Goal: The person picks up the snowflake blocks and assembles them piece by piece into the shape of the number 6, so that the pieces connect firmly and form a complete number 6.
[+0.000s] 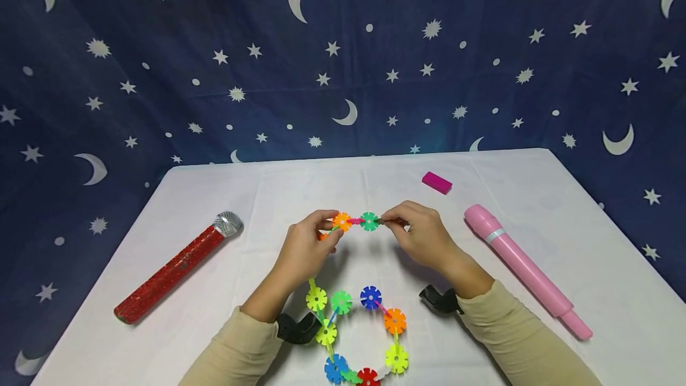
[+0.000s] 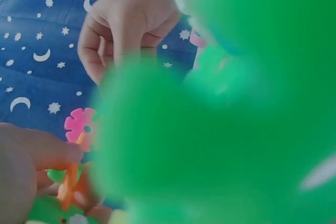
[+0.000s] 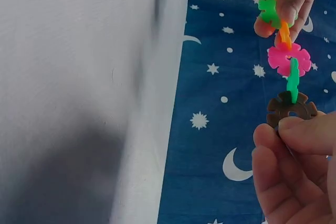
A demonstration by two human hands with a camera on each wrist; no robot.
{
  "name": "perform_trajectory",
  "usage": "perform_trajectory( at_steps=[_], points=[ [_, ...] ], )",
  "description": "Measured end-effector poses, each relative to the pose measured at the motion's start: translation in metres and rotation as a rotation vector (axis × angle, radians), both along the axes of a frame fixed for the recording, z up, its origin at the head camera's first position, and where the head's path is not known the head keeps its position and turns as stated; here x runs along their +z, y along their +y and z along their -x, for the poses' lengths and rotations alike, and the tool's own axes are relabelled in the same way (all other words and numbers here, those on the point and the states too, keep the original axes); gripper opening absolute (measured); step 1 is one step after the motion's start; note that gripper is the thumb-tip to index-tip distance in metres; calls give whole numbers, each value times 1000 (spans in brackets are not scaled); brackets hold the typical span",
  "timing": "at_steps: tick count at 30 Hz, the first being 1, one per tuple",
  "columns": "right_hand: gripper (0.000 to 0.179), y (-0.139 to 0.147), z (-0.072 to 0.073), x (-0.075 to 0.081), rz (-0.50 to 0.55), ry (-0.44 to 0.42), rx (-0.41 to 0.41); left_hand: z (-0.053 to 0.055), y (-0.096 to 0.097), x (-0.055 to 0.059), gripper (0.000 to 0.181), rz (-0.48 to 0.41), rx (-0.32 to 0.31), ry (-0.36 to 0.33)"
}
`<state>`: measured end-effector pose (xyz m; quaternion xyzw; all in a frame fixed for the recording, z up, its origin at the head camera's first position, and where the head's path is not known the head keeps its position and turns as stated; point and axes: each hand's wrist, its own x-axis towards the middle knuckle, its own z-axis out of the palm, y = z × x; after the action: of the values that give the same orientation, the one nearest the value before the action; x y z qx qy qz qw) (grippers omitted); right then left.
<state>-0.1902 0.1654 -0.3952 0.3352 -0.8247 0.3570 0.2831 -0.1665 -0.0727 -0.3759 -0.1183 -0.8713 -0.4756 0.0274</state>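
Above the table, a chain of notched plastic discs stretches between both hands. My left hand (image 1: pixel 306 246) pinches its orange and green part, near the orange disc (image 1: pixel 342 221). Beyond that come a pink disc (image 3: pixel 290 59), a green disc (image 1: pixel 369 221) and a brown disc (image 3: pixel 292 109). Between thumb and fingers, my right hand (image 1: pixel 426 238) grips the brown disc, which joins the green one. Below the left hand, linked discs in yellow, blue, orange and red form a ring, including a yellow disc (image 1: pixel 397 358). Blurred green discs (image 2: pixel 157 140) cover much of the left wrist view.
A red microphone (image 1: pixel 174 273) with a silver head lies on the left of the white table (image 1: pixel 214 338). On the right lies a pink microphone (image 1: pixel 527 270). A small magenta block (image 1: pixel 436 183) is toward the back. Behind hangs a blue star-patterned cloth (image 1: pixel 375 58).
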Motion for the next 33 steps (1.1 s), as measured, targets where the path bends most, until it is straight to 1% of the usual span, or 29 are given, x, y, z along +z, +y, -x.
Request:
perform_trajectory(
  at_steps=[1, 4, 7, 9, 12, 15, 17, 20, 24, 28, 30, 33],
  points=[
    [19, 0, 0, 0, -4, -29, -5, 1, 0, 0, 38, 4, 1, -2],
    [17, 0, 0, -1, -3, -91, -34, 3, -3, 0, 46, 26, -24, -19],
    [17, 2, 2, -3, 6, -115, -63, 6, -6, -2, 53, 43, -62, -40],
    [17, 4, 4, -5, 8, -125, -70, 8, -9, -4, 54, 49, -89, -55],
    [16, 6, 6, -8, 2, -163, -82, 11, -13, -7, 52, 58, -126, -110],
    [14, 8, 8, -10, -13, -240, -106, 13, -17, -9, 51, 99, -154, -161],
    [11, 9, 9, -10, -28, -311, -125, 15, -20, -9, 51, 130, -158, -184],
    [8, 11, 10, -12, -50, -410, -143, 17, -21, -12, 48, 160, -156, -199],
    [10, 12, 12, -16, -78, -510, -135, 21, -23, -17, 42, 181, -135, -213],
    [20, 13, 14, -19, -126, -585, -107, 23, -25, -22, 40, 205, -129, -235],
    [24, 14, 15, -20, -152, -605, -96, 24, -27, -23, 40, 224, -149, -243],
    [26, 15, 15, -20, -176, -634, -109, 24, -29, -23, 40, 248, -190, -248]
  ],
)
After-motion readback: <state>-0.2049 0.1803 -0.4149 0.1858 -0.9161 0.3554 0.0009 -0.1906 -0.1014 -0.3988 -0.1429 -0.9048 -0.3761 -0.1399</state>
